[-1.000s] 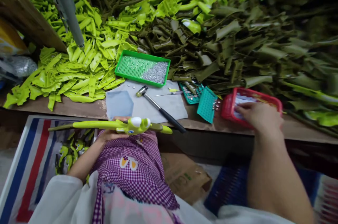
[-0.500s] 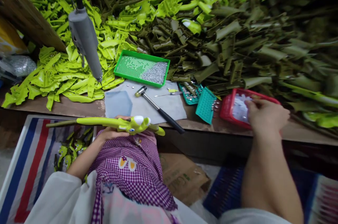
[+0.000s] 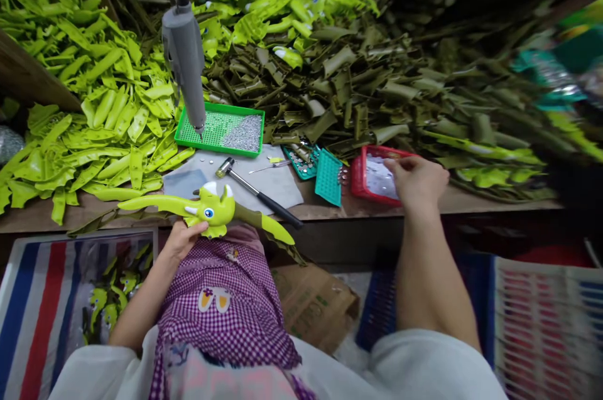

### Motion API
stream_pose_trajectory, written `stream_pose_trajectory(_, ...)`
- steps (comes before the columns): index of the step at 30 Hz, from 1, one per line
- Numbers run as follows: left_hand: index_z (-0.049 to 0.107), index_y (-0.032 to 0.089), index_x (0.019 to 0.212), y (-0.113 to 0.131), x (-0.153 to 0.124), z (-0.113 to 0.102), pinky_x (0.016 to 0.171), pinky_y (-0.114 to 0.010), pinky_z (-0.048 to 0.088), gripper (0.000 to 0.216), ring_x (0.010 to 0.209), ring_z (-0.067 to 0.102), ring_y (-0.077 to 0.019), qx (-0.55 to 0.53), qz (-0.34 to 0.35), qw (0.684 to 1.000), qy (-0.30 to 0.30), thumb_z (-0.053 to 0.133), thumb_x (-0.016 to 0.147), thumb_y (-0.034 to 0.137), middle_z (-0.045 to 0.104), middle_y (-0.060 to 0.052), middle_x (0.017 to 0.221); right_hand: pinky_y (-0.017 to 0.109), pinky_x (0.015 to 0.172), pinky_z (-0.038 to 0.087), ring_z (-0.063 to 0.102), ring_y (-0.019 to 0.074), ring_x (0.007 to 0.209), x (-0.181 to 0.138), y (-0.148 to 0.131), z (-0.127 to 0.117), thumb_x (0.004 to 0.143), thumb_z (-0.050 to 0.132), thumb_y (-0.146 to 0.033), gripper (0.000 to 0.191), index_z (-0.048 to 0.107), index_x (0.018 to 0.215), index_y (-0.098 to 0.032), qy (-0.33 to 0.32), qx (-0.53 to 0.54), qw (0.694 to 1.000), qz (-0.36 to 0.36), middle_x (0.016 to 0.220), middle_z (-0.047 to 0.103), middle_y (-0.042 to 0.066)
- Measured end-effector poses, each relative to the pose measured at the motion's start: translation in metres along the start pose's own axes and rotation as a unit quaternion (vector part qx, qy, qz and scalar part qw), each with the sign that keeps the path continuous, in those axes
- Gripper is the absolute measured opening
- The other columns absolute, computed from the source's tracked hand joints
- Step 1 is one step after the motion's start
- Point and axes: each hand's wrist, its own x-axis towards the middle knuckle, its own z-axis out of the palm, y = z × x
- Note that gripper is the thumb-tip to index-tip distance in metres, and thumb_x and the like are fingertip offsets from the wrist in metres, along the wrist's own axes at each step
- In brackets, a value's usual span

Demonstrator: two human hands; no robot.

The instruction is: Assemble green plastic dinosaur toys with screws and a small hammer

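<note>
A brown bench (image 3: 343,209) is observed beneath the green tray (image 3: 221,150), which serves as reference. Olive parts (image 3: 339,86) are heaped behind and to the right of the tray; lime parts (image 3: 103,117) are piled to its left. A pale sheet (image 3: 280,180) is laid along the tray's near side. A long lime-green toy (image 3: 217,215), with an olive section and a horned head, is held nearer the person than the tray, roughly level, at the bench's front edge. A grey driver (image 3: 183,61) is hung tip-down across the view of the tray's left half; contact cannot be determined. A hammer (image 3: 258,194) is laid just nearer than the tray, handle angled rightward. A red basket (image 3: 358,180) is placed well right of the tray.

Below the tray, the toy is gripped by the left hand (image 3: 181,240), thumb pressed beneath the head. Right of the tray, the right hand (image 3: 421,183) is positioned over the basket, thumb and forefinger drawn together; whether anything is pinched cannot be told. White pieces (image 3: 379,174) are contained in the basket.
</note>
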Motion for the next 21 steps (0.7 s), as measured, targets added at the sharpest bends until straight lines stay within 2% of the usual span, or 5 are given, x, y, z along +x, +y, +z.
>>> stream_pose_trajectory(5,0.057,0.018,0.125,0.001,0.002,0.003,0.098,-0.037,0.048,0.077,0.1,0.067,-0.0245,-0.006,0.01,1.0,0.001,0.086,0.054,0.015,0.073,-0.005,0.103,0.033,0.066,0.039,0.054,0.0134,0.062,0.002,-0.002,-0.017,0.068,0.07,-0.011,0.024,0.074,0.089,0.001,-0.024,0.12,0.985,0.123,0.077,0.07,0.019)
stream_pose_trajectory(9,0.057,0.016,0.125,0.005,0.002,0.007,0.098,-0.039,0.048,0.073,0.102,0.067,-0.0257,-0.012,0.0,1.0,-0.009,0.085,0.057,0.015,0.072,-0.007,0.104,0.03,0.055,0.045,0.055,0.0119,0.048,-0.05,-0.063,-0.041,0.074,0.065,-0.014,0.006,0.064,0.079,-0.011,0.004,0.412,0.898,0.151,0.062,0.066,0.008)
stream_pose_trajectory(14,0.059,0.014,0.122,0.004,0.002,0.01,0.099,-0.04,0.048,0.069,0.103,0.066,-0.0266,-0.018,0.008,1.0,0.001,0.084,0.057,0.014,0.072,-0.008,0.106,0.033,0.066,0.056,0.066,0.0146,0.065,-0.158,-0.194,-0.04,0.077,0.067,-0.037,0.021,0.059,0.085,-0.019,-0.31,0.591,0.733,-0.128,0.074,0.071,0.002)
stream_pose_trajectory(17,0.059,0.015,0.122,0.002,0.003,0.01,0.099,-0.041,0.047,0.069,0.104,0.066,-0.0264,-0.026,0.013,1.0,-0.003,0.084,0.057,0.014,0.072,-0.008,0.106,0.034,0.081,0.055,0.067,0.0155,0.088,-0.187,-0.239,-0.03,0.085,0.06,-0.036,0.018,0.066,0.086,-0.019,-0.268,0.547,0.742,-0.28,0.093,0.071,0.006)
stream_pose_trajectory(21,0.058,0.016,0.122,0.001,0.004,0.01,0.098,-0.041,0.047,0.068,0.106,0.065,-0.0263,-0.032,0.026,0.999,-0.013,0.082,0.059,0.014,0.071,-0.008,0.108,0.033,0.084,0.053,0.065,0.016,0.092,-0.191,-0.25,-0.023,0.089,0.056,-0.03,0.016,0.068,0.088,-0.02,-0.186,0.492,0.768,-0.365,0.095,0.069,0.007)
